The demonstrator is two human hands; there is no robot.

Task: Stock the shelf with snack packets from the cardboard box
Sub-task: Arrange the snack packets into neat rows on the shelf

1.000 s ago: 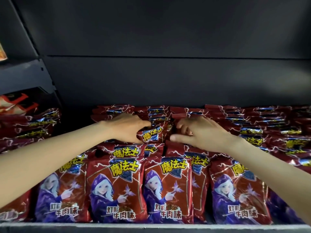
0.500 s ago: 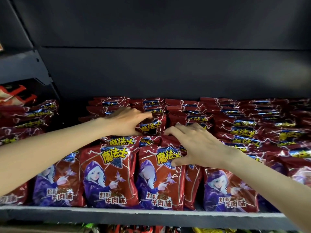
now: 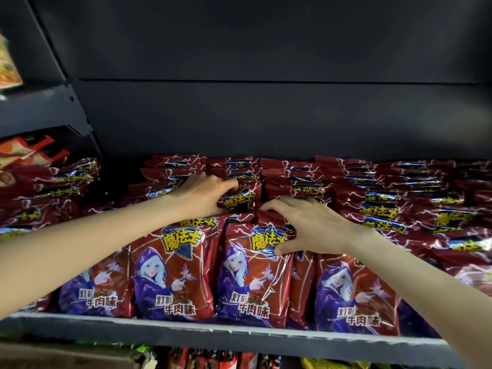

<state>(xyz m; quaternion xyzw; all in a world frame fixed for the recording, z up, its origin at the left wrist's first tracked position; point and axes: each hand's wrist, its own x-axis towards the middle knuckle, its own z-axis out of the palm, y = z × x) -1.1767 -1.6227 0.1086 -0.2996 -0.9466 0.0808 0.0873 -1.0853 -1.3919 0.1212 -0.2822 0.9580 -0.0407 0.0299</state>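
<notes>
Rows of red and purple snack packets fill the dark shelf (image 3: 239,339). My left hand (image 3: 202,195) reaches to the middle rows, its fingers curled over the top of an upright packet (image 3: 237,203) further back. My right hand (image 3: 303,227) lies on the front centre packet (image 3: 253,275), thumb on its face near the yellow lettering and fingers over the top edge. A second front packet (image 3: 170,272) stands just left of it. The cardboard box is out of view.
More of the same packets lie stacked at the right (image 3: 399,209) and on the neighbouring shelf section at the left (image 3: 53,193). A dark back panel (image 3: 266,115) rises behind. Other snacks (image 3: 213,360) show on the shelf below.
My right hand has drawn forward from the middle rows onto the front centre packet. My left hand stays on the packet further back. The view has tilted down, showing the shelf edge.
</notes>
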